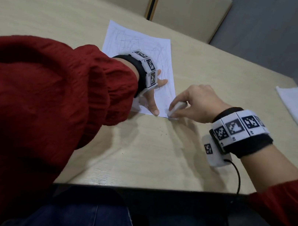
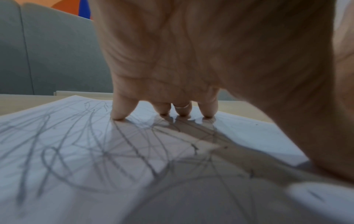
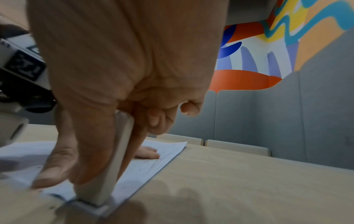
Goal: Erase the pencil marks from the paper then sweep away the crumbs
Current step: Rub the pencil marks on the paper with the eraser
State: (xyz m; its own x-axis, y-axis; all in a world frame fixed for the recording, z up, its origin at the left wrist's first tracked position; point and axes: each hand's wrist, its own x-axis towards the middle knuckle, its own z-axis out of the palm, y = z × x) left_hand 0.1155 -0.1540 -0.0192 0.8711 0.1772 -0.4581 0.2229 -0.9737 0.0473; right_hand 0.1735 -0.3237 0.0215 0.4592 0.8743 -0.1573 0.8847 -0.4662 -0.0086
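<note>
The paper [image 1: 139, 68] is lying on the table [image 1: 42, 19]; the left hand [image 1: 152, 98] is pressing it flat, fingers spread; the right hand [image 1: 194, 104] is pinching the eraser [image 1: 175, 109] at the paper's near corner; erasing is under way, and the next strokes probably need to travel up into the scribbles.

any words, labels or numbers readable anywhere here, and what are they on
None can be read.
Wrist bands: black-and-white square marker patterns only, plus tiny print beside them, too small to read.
Paper: pencil scribbles, no letters.
Eraser in the right hand: no print visible.
</note>
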